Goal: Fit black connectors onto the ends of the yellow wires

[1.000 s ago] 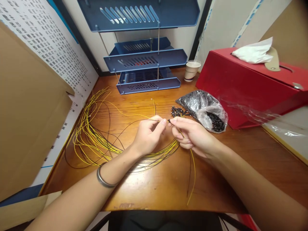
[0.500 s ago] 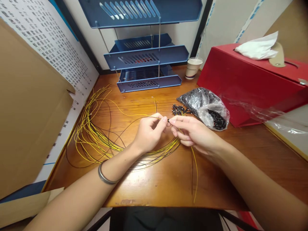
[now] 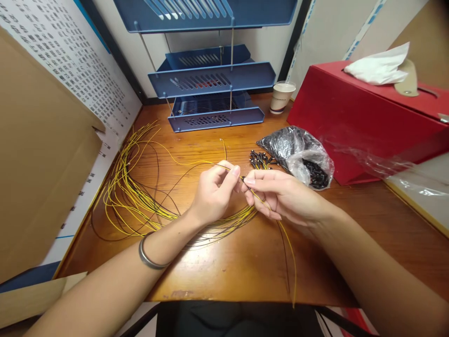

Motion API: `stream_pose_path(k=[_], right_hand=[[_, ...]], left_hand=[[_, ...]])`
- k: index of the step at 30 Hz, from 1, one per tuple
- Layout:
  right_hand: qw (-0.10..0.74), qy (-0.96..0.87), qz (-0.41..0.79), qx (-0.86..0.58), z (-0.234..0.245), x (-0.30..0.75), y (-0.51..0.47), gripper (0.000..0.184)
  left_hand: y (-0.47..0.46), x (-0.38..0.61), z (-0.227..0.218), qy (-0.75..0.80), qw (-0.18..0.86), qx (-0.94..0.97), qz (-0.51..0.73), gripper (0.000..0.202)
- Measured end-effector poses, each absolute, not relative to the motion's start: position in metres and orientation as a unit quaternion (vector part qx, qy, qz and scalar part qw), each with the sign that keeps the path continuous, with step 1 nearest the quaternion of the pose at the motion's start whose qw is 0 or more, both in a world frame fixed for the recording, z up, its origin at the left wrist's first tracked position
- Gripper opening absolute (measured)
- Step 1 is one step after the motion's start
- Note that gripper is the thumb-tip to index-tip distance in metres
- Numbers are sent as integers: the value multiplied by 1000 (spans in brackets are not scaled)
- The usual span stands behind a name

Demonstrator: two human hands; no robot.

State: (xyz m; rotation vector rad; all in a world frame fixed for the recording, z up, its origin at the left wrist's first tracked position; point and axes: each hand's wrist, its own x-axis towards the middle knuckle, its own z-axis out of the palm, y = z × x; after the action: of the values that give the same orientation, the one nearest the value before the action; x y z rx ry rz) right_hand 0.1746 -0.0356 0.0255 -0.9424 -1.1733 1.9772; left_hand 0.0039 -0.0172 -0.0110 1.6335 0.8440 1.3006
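Note:
My left hand (image 3: pixel 215 189) pinches a thin yellow and black wire between thumb and forefinger. Just to its right, my right hand (image 3: pixel 280 192) grips a small black sleeve (image 3: pixel 244 179) that sits on the wire, thumb and fingertip closed on it. The wire's loose ends (image 3: pixel 291 262) run across the right palm and hang towards the table's front edge. Behind and under my hands lies a bundle of yellow and black wires (image 3: pixel 140 206), curving from the left. Black-capped wire ends (image 3: pixel 258 159) gather beyond my right hand.
A clear plastic bag (image 3: pixel 298 150) of small black parts lies behind my right hand. A red box (image 3: pixel 351 112) with tissue on top stands at right, a paper cup (image 3: pixel 280 97) beside it. Blue tiered trays (image 3: pixel 213 121) stand at the back. Cardboard (image 3: pixel 38 154) rises at left.
The wire's loose ends have moved to the right and nearer the front edge. My right fingers have opened a little away from the palm, so more wire shows across it.

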Motion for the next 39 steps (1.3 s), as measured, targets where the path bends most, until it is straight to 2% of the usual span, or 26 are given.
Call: stream_pose_path(k=[8, 14, 18, 24, 27, 32, 39], right_hand=[[312, -453, 757, -351, 27, 174, -36, 24], [308, -466, 753, -349, 23, 174, -37, 21], [278, -497, 729, -381, 24, 173, -37, 29], [289, -474, 738, -383, 25, 169, -39, 29], [294, -458, 756, -363, 25, 168, -39, 37], [294, -441, 773, -349, 25, 168, -39, 35], [285, -437, 770, -367, 25, 168, -42, 31]], left_hand=[[-17, 4, -11, 354, 418, 630, 550, 39], [-10, 5, -8, 362, 424, 547, 624, 36], [-8, 6, -6, 377, 405, 495, 670, 40], [-15, 7, -9, 347, 314, 652, 597, 49], [-17, 7, -12, 297, 281, 726, 553, 51], [-14, 6, -15, 308, 322, 691, 569, 50], [-3, -1, -8, 369, 265, 636, 624, 53]])
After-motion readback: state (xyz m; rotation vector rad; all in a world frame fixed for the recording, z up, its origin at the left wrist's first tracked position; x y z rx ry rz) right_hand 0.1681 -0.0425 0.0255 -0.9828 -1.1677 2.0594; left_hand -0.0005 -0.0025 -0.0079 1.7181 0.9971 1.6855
